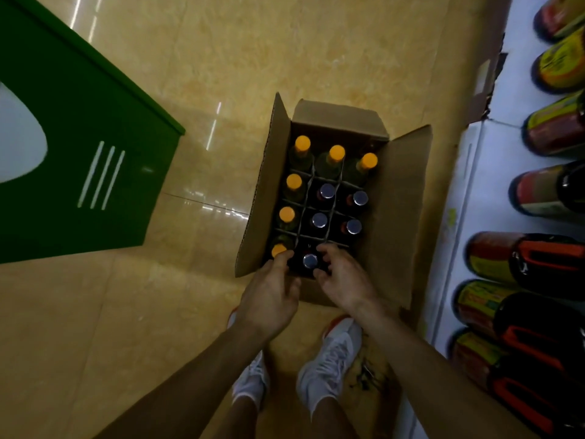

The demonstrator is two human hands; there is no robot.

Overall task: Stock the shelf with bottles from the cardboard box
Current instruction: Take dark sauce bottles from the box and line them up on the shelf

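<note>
At 6 o'clock of the cardboard box [399, 217], on the floor: left hand [272, 296] and right hand [342, 280] flank a silver-capped bottle [310, 260], fingers curled beside it; cannot tell whether either grips glass. Best taken by the neck, lifted straight up clear of the dividers [336, 206], then carried to the shelf [474, 201] at 3 o'clock. No writing legible anywhere

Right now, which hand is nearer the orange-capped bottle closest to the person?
Left. The left hand reaches right beside that orange-capped bottle; the right hand sits beyond the silver-capped bottle, farther right.
</note>
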